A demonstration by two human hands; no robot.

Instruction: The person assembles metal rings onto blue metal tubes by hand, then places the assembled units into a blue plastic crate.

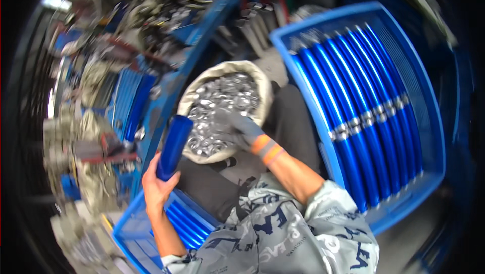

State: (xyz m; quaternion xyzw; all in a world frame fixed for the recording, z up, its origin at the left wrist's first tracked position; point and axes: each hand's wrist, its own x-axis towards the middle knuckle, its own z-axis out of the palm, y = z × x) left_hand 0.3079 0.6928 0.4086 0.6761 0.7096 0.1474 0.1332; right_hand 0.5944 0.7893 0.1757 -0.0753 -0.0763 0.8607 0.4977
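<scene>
My bare left hand [157,182] is closed around the lower end of a short blue metal tube [175,142], which tilts upward to the left of a cloth sack [263,78]. Small shiny metal ring-like pieces [222,92] fill the sack, which rests between my legs. Over the right part of this heap is my right hand [236,128], in a grey glove with an orange cuff. Its fingers are smeared by motion, and whether they hold a piece does not show.
At my right stands a large blue crate [435,127] with rows of glossy blue tubes [353,77]. A second blue crate [132,228] with similar tubes is at lower left. Beyond the sack, a blue bench edge [194,51] runs diagonally, with blurred machinery and metal parts to its left.
</scene>
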